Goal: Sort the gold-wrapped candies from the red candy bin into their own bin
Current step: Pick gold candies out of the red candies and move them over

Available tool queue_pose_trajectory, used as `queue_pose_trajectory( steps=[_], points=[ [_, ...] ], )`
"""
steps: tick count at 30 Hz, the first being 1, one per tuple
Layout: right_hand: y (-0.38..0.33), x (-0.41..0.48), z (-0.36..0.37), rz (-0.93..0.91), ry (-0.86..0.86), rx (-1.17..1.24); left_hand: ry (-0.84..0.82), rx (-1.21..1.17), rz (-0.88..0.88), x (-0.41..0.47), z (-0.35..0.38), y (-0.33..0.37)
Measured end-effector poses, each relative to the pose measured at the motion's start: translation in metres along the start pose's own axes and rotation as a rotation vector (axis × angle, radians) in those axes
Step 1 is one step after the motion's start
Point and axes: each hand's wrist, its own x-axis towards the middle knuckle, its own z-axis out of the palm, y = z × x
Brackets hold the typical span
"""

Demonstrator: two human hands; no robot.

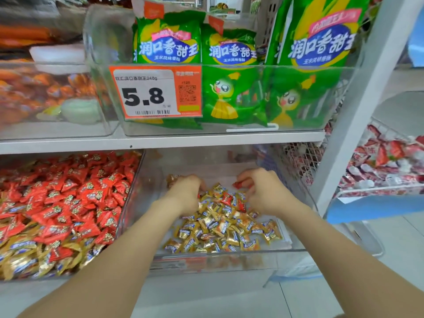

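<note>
Okay, both hands are down in the clear bin (229, 251). The right hand (263, 191) has its grip pinching a red candy (239, 184), just above the far right of the gold-wrapped candies (220, 228) heaped on the bin floor. The left hand (185, 193) is palm-down, fingers curled into the pile's far left edge; its grip is hidden, cannot tell if it holds anything. A few red pieces sit in the gold pile between the hands. The red candy bin (68, 198) stands just left, with gold ones along its front. Green snack bags (168, 40) sit on the shelf above.

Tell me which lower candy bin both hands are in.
The right bin, mostly gold candies; left hand and right hand are inside, the right pinching a red candy. The left bin is mostly red.
</note>
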Motion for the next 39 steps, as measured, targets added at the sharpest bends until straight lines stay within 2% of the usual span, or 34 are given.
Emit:
queue_pose_trajectory(
  steps=[3,7,9,14,18,25,27,30,39],
  points=[
    [0.005,0.001,-0.004,0.006,0.038,-0.047,-0.033,-0.072,0.055,-0.008,-0.005,0.002],
    [0.009,0.001,-0.004,0.027,-0.046,-0.121,0.034,-0.072,0.091,-0.011,-0.01,0.002],
    [0.01,0.001,-0.001,0.014,-0.079,-0.139,0.069,-0.008,0.067,-0.009,-0.007,-0.001],
    [0.009,-0.004,0.001,0.011,-0.267,-0.208,-0.044,0.135,0.122,0.003,0.012,-0.014],
    [0.011,-0.008,-0.001,-0.009,-0.364,-0.283,0.029,0.206,0.18,0.003,0.013,-0.004],
    [0.008,-0.004,0.005,0.024,-0.277,-0.235,0.167,0.162,0.033,0.002,0.006,-0.003],
    [0.004,-0.004,0.0,0.039,-0.201,-0.229,0.217,0.084,0.07,0.005,0.002,0.003],
    [0.003,-0.005,-0.008,0.061,-0.102,-0.172,0.168,0.023,0.136,0.006,-0.002,0.016],
    [0.0,-0.003,-0.005,0.038,-0.094,-0.015,0.121,0.1,0.304,0.02,0.016,0.032]
  ],
)
